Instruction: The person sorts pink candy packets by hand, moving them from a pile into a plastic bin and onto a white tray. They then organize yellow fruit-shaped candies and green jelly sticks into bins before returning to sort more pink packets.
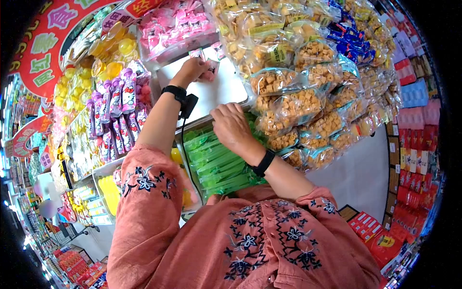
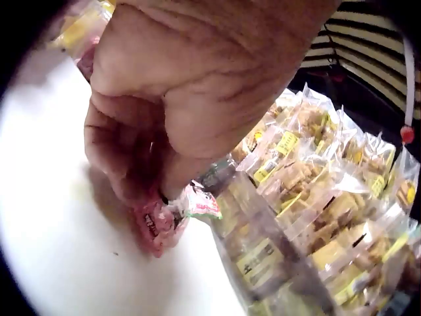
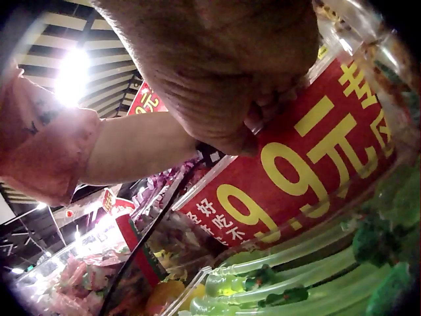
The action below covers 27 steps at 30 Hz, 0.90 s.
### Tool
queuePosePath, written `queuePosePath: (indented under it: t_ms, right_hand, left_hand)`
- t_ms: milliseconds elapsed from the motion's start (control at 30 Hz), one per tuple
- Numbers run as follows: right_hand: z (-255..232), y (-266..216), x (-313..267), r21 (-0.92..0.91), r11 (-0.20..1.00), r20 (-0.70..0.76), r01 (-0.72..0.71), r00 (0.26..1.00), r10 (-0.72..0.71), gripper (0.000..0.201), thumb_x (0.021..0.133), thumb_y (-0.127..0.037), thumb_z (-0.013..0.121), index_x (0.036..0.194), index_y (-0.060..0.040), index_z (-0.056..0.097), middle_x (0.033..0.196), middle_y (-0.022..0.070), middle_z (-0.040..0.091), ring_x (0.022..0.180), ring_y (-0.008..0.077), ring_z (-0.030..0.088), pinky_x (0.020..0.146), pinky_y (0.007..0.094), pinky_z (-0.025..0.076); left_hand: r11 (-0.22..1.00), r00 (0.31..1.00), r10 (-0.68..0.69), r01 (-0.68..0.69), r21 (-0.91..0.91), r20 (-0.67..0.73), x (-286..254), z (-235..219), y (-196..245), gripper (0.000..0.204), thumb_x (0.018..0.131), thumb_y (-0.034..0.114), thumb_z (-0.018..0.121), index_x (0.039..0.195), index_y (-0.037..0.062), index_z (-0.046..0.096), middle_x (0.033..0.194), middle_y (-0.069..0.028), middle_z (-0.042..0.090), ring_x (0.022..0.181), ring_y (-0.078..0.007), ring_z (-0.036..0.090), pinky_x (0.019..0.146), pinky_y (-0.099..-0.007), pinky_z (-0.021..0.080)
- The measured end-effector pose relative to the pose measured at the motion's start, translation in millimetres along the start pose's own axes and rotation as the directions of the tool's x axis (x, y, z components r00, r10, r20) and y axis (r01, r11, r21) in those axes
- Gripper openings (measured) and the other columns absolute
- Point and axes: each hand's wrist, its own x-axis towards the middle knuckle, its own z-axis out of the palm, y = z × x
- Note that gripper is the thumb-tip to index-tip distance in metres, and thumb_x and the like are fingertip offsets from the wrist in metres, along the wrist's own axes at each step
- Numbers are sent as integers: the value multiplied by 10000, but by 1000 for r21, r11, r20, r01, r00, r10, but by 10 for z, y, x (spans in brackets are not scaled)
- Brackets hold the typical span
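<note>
My left hand [image 1: 190, 71] pinches a small pink-wrapped snack packet [image 1: 210, 73] above the white bottom of a shallow tray [image 1: 202, 101]. In the left wrist view, the thumb and fingertips meet on the crinkled pink wrapper [image 2: 158, 227], close over the white surface. Another pink packet [image 1: 217, 49] lies at the tray's far edge. My right hand [image 1: 233, 127] rests at the tray's near rim with relaxed, slightly bent fingers. From the right wrist, these fingers [image 3: 273, 95] appear at the top edge of a red price sign [image 3: 296, 158].
Pink packets [image 1: 175, 26] fill a bin behind the tray. Bagged golden snacks [image 1: 293, 103] are piled on the right, and purple-wrapped candies [image 1: 115, 101] stand on the left. Long green jelly sticks [image 1: 216, 159] lie in front. A black cable [image 1: 184, 144] runs from the left wrist.
</note>
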Motion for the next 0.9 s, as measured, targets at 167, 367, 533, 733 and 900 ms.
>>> queuePosePath:
  t_ms: [167,367,533,733,900]
  right_hand:
    - [1,3,-14,-10,1000,-4,3,1000,-3,57,826,-34,571,880,-49,562,882,122,564,914,314,544,890,439,416]
    - [35,-3,0,-13,1000,-28,1,1000,-1,47,823,-43,586,867,-48,567,865,120,567,901,319,552,886,445,423]
    - [43,5,-12,1,1000,-38,13,999,-13,97,814,-53,603,910,-44,594,901,121,591,918,320,559,896,447,427]
    - [8,-11,-21,8,1000,-27,29,999,-28,131,809,-71,619,935,-36,608,920,124,609,931,323,567,901,445,427]
    - [-7,-1,-21,12,1000,-4,22,1000,-22,128,809,-74,622,931,-39,607,912,127,607,935,323,568,903,444,427]
  left_hand:
    - [869,887,364,-214,445,-285,140,116,-151,342,946,290,589,1214,79,593,1167,-216,648,1051,-423,650,859,-492,562]
    - [690,915,350,-109,716,-198,-102,182,-92,468,1011,424,466,1318,84,562,1387,-148,548,1219,-395,586,909,-550,546]
    - [705,985,97,33,708,-143,-226,-50,-280,449,974,318,484,1295,41,629,1447,-192,505,1298,-368,529,1034,-596,426]
    - [680,982,-18,148,718,-186,-272,-202,-767,468,974,369,536,1239,5,662,1403,-246,506,1245,-436,548,1008,-490,499]
    - [731,917,20,258,631,-398,-386,-123,-645,509,957,423,568,1217,-7,653,1372,-285,502,1224,-412,564,972,-494,520]
